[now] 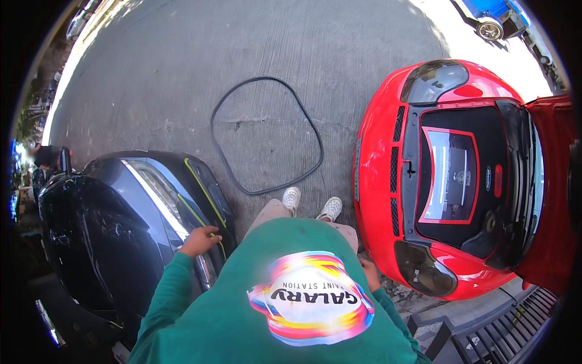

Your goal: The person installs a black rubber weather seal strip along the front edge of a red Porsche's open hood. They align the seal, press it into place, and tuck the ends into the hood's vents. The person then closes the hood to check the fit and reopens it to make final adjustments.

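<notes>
My left hand (200, 241) is over the front end of a dark car (103, 224), beside its headlight (159, 193). Its fingers point right, slightly apart, just over a yellow-green strip (199, 176) that runs along the bumper. Nothing shows in this hand; whether the fingertips touch the strip I cannot tell. Low beside my right thigh hangs my right hand (370, 274), partly covered by my green shirt (242, 303), with most of its fingers hidden. It is nearest to the front of a red car (379, 164). Ahead of my shoes, a black rubbery strip (220, 151) lies in a loop on the concrete.
The red car's front compartment stands open, showing a black-lined inside with a red-framed panel (451, 176); its raised red lid (548, 194) is at the far right. Metal bars (509, 327) are at the lower right. A blue vehicle (490, 11) stands farther off.
</notes>
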Motion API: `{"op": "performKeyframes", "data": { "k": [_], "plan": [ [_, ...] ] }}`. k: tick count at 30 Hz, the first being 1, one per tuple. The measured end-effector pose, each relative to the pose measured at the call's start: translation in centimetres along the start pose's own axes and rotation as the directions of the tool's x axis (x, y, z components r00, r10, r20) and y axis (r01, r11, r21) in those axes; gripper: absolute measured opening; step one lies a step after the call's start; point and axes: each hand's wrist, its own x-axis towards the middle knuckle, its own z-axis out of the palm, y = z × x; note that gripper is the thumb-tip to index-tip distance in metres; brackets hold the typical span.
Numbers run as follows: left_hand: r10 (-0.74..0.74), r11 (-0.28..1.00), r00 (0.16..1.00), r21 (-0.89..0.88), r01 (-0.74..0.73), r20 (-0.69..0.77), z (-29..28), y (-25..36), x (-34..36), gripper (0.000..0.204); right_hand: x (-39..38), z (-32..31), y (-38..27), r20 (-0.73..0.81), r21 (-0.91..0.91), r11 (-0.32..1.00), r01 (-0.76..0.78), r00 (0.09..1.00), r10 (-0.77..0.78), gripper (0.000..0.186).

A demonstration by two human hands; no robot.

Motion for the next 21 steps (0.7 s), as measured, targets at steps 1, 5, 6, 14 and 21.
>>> {"op": "performKeyframes", "data": {
  "k": [1, 5, 6, 14, 21],
  "plan": [
    [0.043, 0.999, 0.999, -0.013, -0.043, -0.005, 1.0, 0.3, 0.7, 0.052, 0.8, -0.3, 0.6, 0.022, -0.100, 0.995, -0.012, 1.000, 0.015, 0.031],
    [0.102, 0.993, 0.992, -0.068, -0.097, 0.069, 2.3, 1.0, 2.4, 0.050, 1.7, -0.1, -3.0, 0.008, -0.523, 0.847, -0.097, 0.993, 0.119, 0.028],
    [0.126, 0.990, 0.987, -0.074, -0.119, 0.096, 2.1, 1.6, 3.6, 0.051, 2.8, 0.4, -3.0, 0.004, -0.469, 0.878, -0.097, 0.994, 0.111, 0.028],
    [0.064, 0.998, 0.974, -0.019, -0.062, 0.215, 6.2, -2.5, 15.5, 0.053, 10.8, 0.8, -2.2, 0.023, -0.390, 0.909, -0.145, 0.986, 0.167, 0.025],
    [-0.081, 0.993, 0.993, -0.075, 0.088, 0.087, 8.5, -10.9, 31.1, 0.054, 26.9, 3.9, -1.8, 0.057, -0.688, 0.707, -0.163, 0.959, 0.277, 0.025]
  ]
}}
